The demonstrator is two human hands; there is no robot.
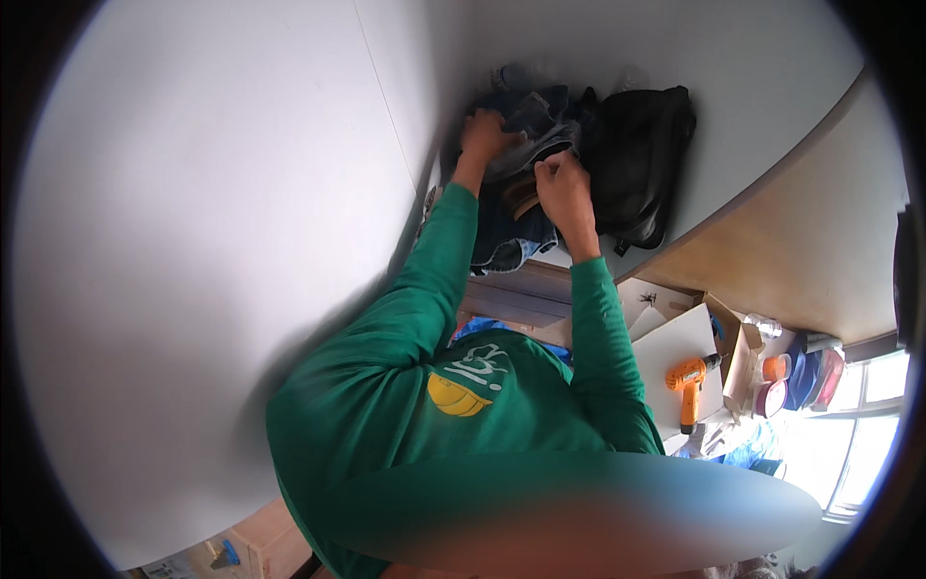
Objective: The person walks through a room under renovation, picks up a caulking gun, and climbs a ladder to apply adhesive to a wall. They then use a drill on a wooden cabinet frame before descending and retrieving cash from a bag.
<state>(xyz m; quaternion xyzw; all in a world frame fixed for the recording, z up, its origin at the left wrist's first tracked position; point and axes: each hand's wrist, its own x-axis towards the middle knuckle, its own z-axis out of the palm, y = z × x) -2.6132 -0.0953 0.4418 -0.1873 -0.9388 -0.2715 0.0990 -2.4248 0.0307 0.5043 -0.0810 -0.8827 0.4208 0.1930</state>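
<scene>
A bundle of dark blue denim jeans lies on a white surface beside the wall, its folds turned in several directions. My left hand grips the upper left part of the denim, with its fingers partly lost among the folds. Pinched in my right hand is the edge of the jeans near a dark opening. A brown strip, perhaps a belt or a label, shows just left of that hand. More denim with a pale, frayed-looking edge hangs below, between my wrists.
A black bag lies right of the jeans. A pale wall fills the left side. Lower right, an orange cordless drill rests on a white board, near a cardboard box and several small containers. Another cardboard box stands lower left.
</scene>
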